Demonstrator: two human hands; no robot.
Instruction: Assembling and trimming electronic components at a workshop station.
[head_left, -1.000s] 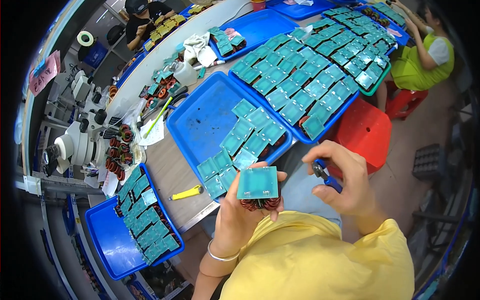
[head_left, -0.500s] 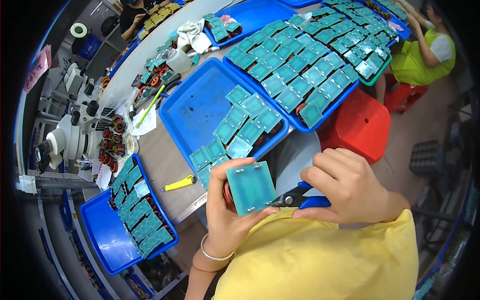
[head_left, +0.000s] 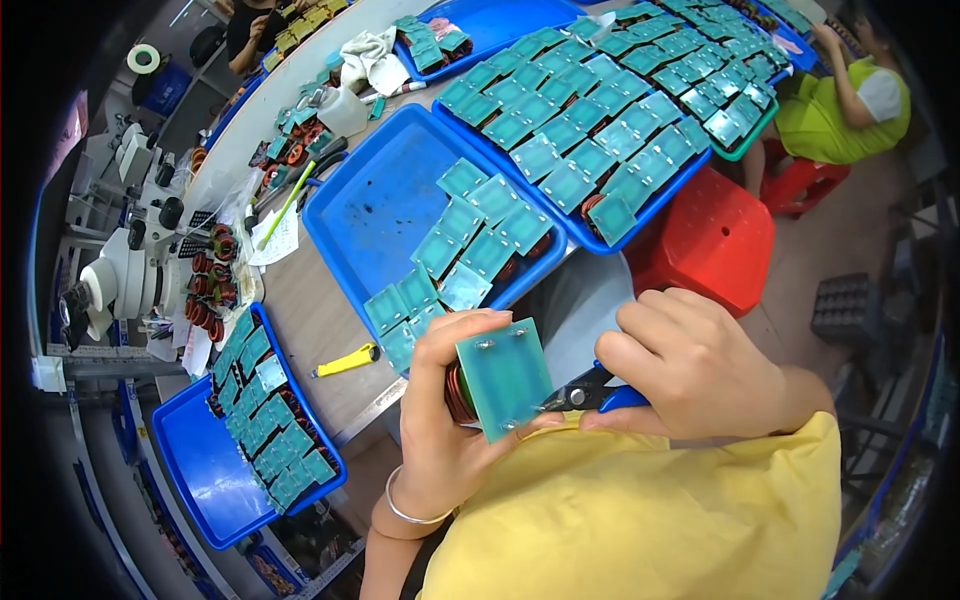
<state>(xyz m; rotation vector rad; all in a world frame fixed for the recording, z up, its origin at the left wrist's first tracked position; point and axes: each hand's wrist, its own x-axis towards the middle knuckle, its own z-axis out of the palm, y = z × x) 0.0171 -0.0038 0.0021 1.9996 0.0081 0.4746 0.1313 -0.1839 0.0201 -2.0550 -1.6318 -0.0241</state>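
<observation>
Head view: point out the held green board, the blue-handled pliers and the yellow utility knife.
Held green board [head_left: 506, 380]: head view, middle of its flat face.
Blue-handled pliers [head_left: 577, 397]: head view, the metal pivot.
Yellow utility knife [head_left: 346, 361]: head view, middle of its yellow body.

Middle blue tray [head_left: 350, 205]: far-left half free from above, near-right half blocked by boards [head_left: 487, 252]. Yellow knife [head_left: 345, 361] obstructs bench [head_left: 300, 310] left of left hand [head_left: 430, 430].
</observation>
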